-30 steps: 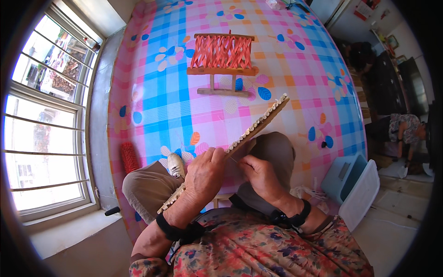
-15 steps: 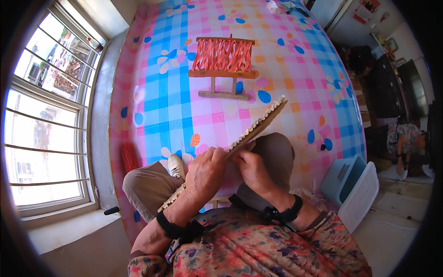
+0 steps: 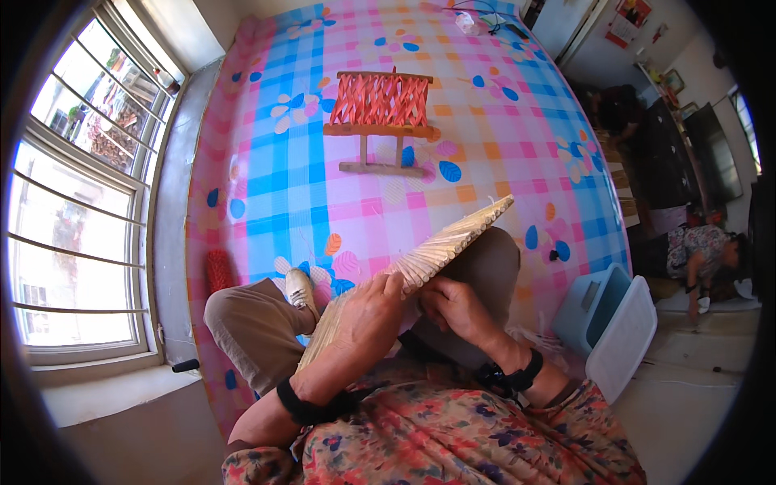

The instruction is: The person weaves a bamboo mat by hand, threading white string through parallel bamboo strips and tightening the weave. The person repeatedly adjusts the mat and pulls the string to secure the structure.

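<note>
A flat panel of pale straw-coloured stalks (image 3: 444, 250), laid side by side, slants across my lap from beside my left forearm to above my right knee. My left hand (image 3: 372, 311) is closed over its near edge, fingers gripping the stalks. Close to the panel's underside, my right hand (image 3: 459, 309) has its fingers curled and pressed together; what they hold, if anything, is hidden. Beyond my legs stands a wooden frame (image 3: 376, 129) wound with crisscrossing red strips (image 3: 380, 101).
Plaid flowered sheeting (image 3: 283, 194) covers the surface under me. A blue-grey bin (image 3: 590, 307) with a white lid (image 3: 624, 339) leaning on it stands at right. By my left knee lies a red textured bundle (image 3: 218, 271). Two other people are at far right; a barred window is at left.
The stalk panel has tilted from nearly edge-on so its broad face shows. My right hand has shifted slightly down and right, its fingers more curled in view.
</note>
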{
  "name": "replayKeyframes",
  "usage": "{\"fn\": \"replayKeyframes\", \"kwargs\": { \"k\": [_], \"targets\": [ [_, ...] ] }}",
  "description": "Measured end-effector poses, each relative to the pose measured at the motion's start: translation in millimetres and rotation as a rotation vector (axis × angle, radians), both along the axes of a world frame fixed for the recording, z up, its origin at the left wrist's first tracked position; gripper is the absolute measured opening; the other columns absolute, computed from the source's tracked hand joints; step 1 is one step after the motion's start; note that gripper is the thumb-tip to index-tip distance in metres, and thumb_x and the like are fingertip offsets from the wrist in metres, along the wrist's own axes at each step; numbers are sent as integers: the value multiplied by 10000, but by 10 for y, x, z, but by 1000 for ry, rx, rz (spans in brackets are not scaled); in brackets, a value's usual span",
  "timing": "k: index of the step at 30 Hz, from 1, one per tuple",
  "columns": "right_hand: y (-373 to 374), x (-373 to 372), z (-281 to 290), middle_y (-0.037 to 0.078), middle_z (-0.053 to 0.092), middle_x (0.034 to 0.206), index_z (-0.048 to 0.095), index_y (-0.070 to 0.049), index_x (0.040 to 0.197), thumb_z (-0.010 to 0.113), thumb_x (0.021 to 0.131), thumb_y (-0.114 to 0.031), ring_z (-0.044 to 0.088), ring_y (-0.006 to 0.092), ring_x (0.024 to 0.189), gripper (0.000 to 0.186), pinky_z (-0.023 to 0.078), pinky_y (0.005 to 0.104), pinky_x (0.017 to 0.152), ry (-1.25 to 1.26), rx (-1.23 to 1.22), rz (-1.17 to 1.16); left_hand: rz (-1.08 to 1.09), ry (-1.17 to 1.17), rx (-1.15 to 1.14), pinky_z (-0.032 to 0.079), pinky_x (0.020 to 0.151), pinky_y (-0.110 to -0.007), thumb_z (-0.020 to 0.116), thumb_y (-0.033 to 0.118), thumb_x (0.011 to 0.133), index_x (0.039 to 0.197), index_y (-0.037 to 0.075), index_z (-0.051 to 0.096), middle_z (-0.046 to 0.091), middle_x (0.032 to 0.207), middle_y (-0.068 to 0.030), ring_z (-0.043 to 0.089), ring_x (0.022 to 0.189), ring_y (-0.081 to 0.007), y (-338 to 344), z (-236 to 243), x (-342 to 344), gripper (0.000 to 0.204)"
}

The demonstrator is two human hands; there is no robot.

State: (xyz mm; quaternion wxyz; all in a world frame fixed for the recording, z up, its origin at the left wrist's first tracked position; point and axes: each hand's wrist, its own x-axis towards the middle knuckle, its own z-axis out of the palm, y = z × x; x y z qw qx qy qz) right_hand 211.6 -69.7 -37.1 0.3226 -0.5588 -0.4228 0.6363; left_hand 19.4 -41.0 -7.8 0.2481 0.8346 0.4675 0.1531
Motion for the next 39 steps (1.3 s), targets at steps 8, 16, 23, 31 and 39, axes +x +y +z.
{"fn": "replayKeyframes", "kwargs": {
  "k": [8,16,23,31,39],
  "targets": [
    [-512,159,-72,-8,556,688,653,-28,1028,565,1001,-186,499,55,540,183,420,213,459,-22,-153,-92,-266,-96,-33,464,921,-436,575,62,832,1305,-31,472,575,1252,-210,589,1087,-343,-395,-89,-116,493],
    [-635,180,-75,-5,566,684,658,-42,1036,558,1000,-166,526,66,552,163,430,215,473,-83,-130,-62,-370,-122,-43,447,1000,-433,523,91,834,1339,-84,437,537,1309,-234,558,1164,-365,-489,-127,-183,542],
    [-659,115,-89,-2,566,681,638,-41,1000,549,1008,-204,533,68,548,186,434,226,476,-84,-168,-92,-358,-120,-36,441,998,-439,527,98,833,1329,-84,448,541,1302,-232,552,1175,-356,-469,-158,-215,534],
    [-475,60,-29,9,562,679,577,-27,1063,509,1009,-161,515,87,508,160,429,236,470,-63,-108,-128,-232,-62,87,466,849,-402,547,121,830,1116,-25,521,607,1050,-166,601,986,-299,-348,-111,-8,323],
    [-343,21,-89,10,536,665,527,-36,1203,450,986,-69,492,85,494,232,411,244,451,-30,-44,-138,-197,62,126,466,735,-428,645,77,736,936,41,483,591,849,-142,611,824,-332,-190,-73,140,260]
  ]
}}
